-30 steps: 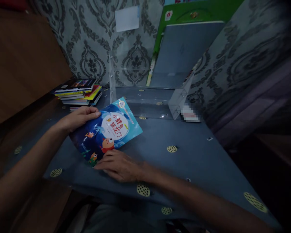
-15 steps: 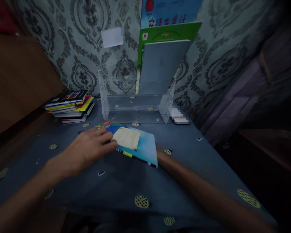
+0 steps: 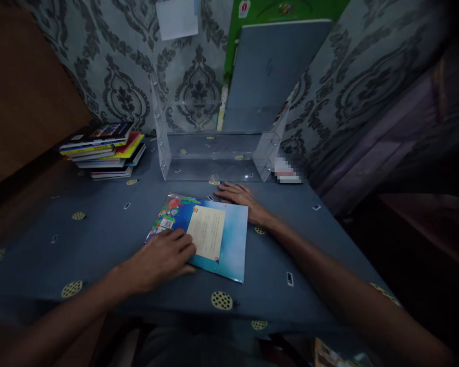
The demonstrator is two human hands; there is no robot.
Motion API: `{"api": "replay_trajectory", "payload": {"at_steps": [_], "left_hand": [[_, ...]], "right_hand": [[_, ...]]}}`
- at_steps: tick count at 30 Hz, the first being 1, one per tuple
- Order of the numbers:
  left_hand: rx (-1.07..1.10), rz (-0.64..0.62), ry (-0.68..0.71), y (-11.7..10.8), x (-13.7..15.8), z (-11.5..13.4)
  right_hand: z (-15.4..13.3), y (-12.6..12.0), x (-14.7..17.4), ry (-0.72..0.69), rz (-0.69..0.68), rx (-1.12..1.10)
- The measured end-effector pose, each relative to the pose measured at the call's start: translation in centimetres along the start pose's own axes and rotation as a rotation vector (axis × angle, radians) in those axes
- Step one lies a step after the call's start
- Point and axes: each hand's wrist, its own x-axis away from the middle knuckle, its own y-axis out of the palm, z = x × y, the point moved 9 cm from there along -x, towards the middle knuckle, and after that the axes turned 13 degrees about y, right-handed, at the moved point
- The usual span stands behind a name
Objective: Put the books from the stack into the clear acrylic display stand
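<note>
A thin blue book (image 3: 233,239) with a cream text panel and a colourful coral picture lies flat on the patterned tablecloth (image 3: 110,244). My left hand (image 3: 166,255) rests on the book's near left part, fingers loosely bent over the cover and thumb apart along the near edge. Past the far right corner, my right hand (image 3: 239,196) lies with fingers stretched out on the cloth. Part of that palm is hidden behind the book's edge. Beyond them stands a clear acrylic book rack (image 3: 210,168).
A stack of books (image 3: 103,153) stands at the back left. A grey book or folder (image 3: 279,71) leans upright at the rack's right end, before a green one (image 3: 237,25). White paper (image 3: 178,20) is on the wall. A pixelated item (image 3: 286,171) lies right of the rack.
The book has gone from tilted to flat and come nearer. My right hand, hidden behind it before, now shows on the cloth. My left hand has moved down onto the cover. The view tips lower.
</note>
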Motion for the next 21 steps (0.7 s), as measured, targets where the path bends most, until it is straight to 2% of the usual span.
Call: {"api": "replay_trajectory", "payload": {"at_steps": [3,7,9,13,15,21], "left_hand": [[0.131,-0.044,-0.118,0.9,0.4,-3.6],[0.178,-0.115,-0.364,2.7,1.8,-9.5],[0.223,-0.140,-0.414,3.3,2.1,-11.2],[0.284,-0.127,-0.394,3.0,0.9,-12.7],[0.261,-0.108,-0.380,2.7,0.0,-13.4],[0.154,-0.058,-0.274,2.9,-2.5,-14.9]], "right_hand": [[0.3,0.1,-0.1,0.013,0.033,-0.027],[0.5,0.0,-0.4,0.001,0.088,-0.083],[0.6,-0.5,-0.5,0.014,0.120,-0.114],[0.9,-2.1,-0.2,0.075,0.229,-0.211],[1.1,-2.5,0.0,0.131,0.244,-0.329],[1.3,-0.6,0.0,0.321,-0.028,-0.851]]}}
